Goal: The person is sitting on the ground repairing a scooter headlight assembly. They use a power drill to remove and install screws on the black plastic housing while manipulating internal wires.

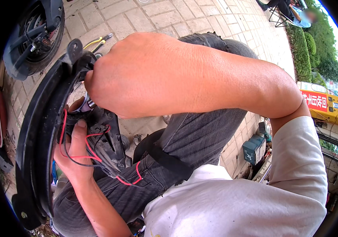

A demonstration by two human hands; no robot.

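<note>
A long curved black plastic vehicle part (32, 134) stands on its edge at my left, beside my knees. My left hand (76, 156) is closed round its inner side, thumb on a black bracket there. Loose red and black wires (115, 173) trail from it over my thigh. My right hand (117, 75) makes a fist at the part's upper end, back of the hand up. A short metal cylinder (91, 104) shows just under this fist, close to a pale curved piece; what the fingers grip is hidden. My right forearm crosses the view.
Pliers with yellow handles (93, 42) lie on the paving (153, 14) beyond my right hand. A wheel (38, 35) stands at the far left. At the right are a dark toolbox (254, 149) and a yellow machine (335, 108). A person (295, 15) sits far off.
</note>
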